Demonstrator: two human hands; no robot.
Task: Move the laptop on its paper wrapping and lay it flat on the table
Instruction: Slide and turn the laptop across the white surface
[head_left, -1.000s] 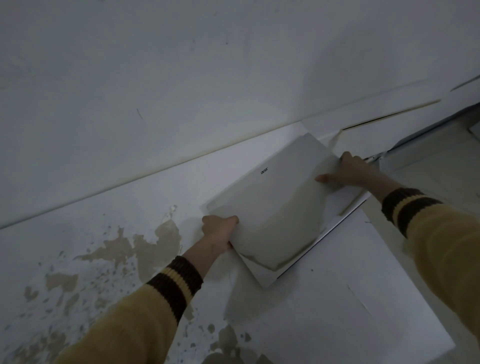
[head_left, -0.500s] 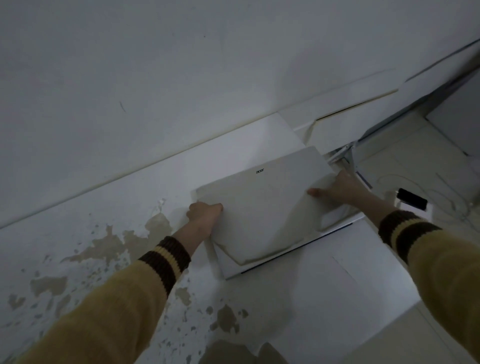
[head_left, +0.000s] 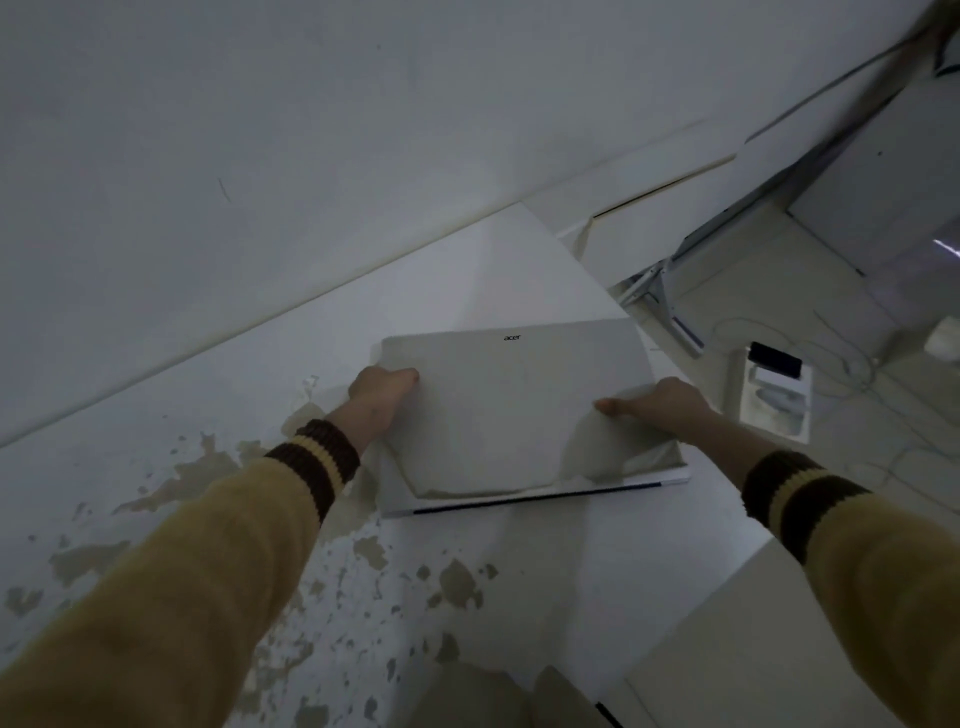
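Your left hand (head_left: 382, 395) and right hand (head_left: 657, 405) curled tight on either side edge of the closed pale grey paper-wrapped laptop (head_left: 514, 410), resting on the peeling white table (head_left: 519, 561) by the wall

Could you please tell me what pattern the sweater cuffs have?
The cuffs are dark brown with one yellow stripe, seen in the head view.
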